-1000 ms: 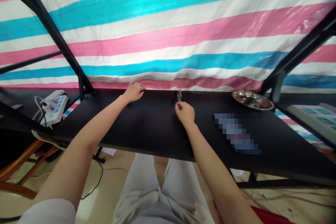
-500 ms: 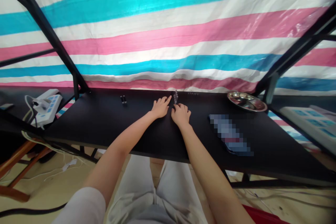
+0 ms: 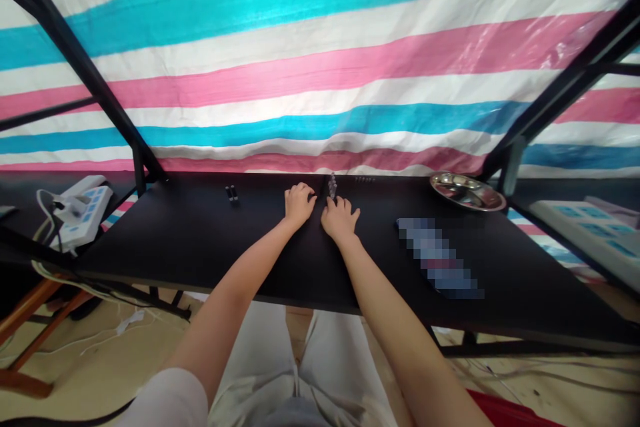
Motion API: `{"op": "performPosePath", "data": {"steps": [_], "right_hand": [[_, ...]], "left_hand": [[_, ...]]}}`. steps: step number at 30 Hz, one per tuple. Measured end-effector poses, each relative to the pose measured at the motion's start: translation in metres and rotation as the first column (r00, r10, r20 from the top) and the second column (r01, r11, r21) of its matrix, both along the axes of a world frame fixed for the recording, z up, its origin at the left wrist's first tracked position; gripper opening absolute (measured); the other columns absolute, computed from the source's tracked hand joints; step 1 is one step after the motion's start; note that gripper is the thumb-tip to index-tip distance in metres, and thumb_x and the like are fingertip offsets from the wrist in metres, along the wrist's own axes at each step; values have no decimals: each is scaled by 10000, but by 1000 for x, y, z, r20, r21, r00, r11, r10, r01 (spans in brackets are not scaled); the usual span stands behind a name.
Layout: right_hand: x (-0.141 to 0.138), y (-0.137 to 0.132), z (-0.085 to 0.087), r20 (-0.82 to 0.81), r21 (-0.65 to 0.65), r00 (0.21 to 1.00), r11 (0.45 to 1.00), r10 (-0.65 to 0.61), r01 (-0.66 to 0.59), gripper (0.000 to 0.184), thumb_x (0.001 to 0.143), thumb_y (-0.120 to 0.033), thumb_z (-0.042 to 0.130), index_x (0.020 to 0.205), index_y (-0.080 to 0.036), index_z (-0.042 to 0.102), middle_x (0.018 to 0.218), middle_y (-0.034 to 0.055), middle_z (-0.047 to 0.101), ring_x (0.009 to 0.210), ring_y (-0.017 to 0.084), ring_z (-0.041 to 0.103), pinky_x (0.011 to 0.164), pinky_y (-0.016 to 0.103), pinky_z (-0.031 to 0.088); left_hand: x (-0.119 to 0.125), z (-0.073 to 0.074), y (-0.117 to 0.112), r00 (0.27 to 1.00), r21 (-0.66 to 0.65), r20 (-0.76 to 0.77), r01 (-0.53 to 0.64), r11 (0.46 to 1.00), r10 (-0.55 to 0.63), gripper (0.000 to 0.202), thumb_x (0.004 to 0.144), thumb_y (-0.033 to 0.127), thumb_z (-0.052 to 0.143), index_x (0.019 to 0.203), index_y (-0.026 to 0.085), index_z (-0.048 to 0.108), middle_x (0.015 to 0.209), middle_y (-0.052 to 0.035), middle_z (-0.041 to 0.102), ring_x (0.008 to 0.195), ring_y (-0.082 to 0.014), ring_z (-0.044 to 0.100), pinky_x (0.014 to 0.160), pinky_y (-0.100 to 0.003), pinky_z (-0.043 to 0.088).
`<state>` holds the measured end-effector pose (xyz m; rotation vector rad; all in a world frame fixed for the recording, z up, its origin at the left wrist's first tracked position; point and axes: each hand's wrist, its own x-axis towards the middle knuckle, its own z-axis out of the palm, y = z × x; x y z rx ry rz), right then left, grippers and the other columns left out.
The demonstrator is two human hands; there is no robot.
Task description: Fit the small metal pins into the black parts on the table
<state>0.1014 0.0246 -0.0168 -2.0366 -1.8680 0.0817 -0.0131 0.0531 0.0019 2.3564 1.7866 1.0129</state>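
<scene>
Both my hands rest side by side on the black table [image 3: 210, 240], near its far edge. My left hand [image 3: 299, 204] has its fingers curled under; whether anything is inside them is hidden. My right hand [image 3: 340, 219] lies just to its right with fingers spread flat on the table top. A small clear upright object [image 3: 332, 185] stands right beyond the fingertips of both hands, apart from them. Two small black pieces [image 3: 231, 193] lie on the table further left.
A row of tiny dark parts [image 3: 367, 179] lies by the far edge. A round metal dish [image 3: 467, 191] sits at the back right. A blurred flat item [image 3: 440, 257] lies right of my hands. Power strips sit at far left [image 3: 83, 207] and far right [image 3: 590, 230]. A striped tarp hangs behind.
My left hand came from the far left of the table to beside my right hand, then curled its fingers. The two small black pieces now lie where it was.
</scene>
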Motion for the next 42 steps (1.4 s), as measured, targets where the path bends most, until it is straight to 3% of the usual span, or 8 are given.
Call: {"op": "performPosePath", "data": {"steps": [9,14,20,23,27,30,37,42], "right_hand": [[-3,6,2,6,-97,1000,995,12,-12,502,896,-298,234,1358,-149,363,1416,142,324,1302,294,232,998,624,151],[-5,1,2,11,-90,1000,996,25,-24,500,905,-311,222,1356,-141,357,1406,151,331,1291,287,245,996,619,165],[-13,-16,5,-1,36,996,995,92,-92,430,900,-265,260,1268,-147,448,1312,158,439,1211,270,343,982,596,191],[-15,-21,11,-57,164,983,973,172,-161,372,885,-249,289,1155,-145,523,1182,151,525,1082,249,447,946,483,297],[-15,-21,16,-221,341,924,912,314,-228,297,866,-252,302,969,-143,558,966,134,571,896,218,516,815,352,397],[-15,-23,17,-377,424,821,868,429,-259,268,878,-307,308,928,-169,532,882,94,579,814,184,539,774,308,421],[-18,-29,21,-540,483,692,850,479,-212,255,855,-407,387,875,-185,511,768,37,572,702,148,533,709,276,431],[-18,-27,19,-558,483,681,853,475,-199,249,850,-406,394,867,-184,507,743,26,557,686,142,523,690,273,429]], "left_hand": [[-47,13,-34,919,-7,388,-67,998,65,57,721,212,635,767,185,616,838,-20,628,755,-147,556,760,-305,425],[-69,4,-45,870,47,491,-82,996,48,69,713,228,629,765,184,617,812,-25,624,713,-136,553,731,-283,450],[-72,-4,-51,834,19,550,-61,998,41,95,708,247,623,778,182,622,827,-30,630,724,-136,563,735,-288,456],[-71,-3,-51,747,-42,663,-30,999,50,134,695,272,634,783,171,621,810,-36,639,696,-131,569,698,-279,466],[-72,-3,-49,545,-113,834,22,993,83,187,662,291,665,776,152,614,757,-38,636,679,-124,577,711,-282,478],[-73,-2,-49,450,-145,886,40,989,112,192,640,271,685,766,144,616,738,-35,636,693,-125,588,736,-288,479],[-71,3,-53,405,-224,899,95,970,168,227,632,269,696,806,138,630,769,-44,649,727,-131,599,709,-278,470],[-71,2,-53,382,-234,907,108,966,177,259,624,292,696,822,137,633,805,-59,662,724,-133,597,629,-243,447]]}}
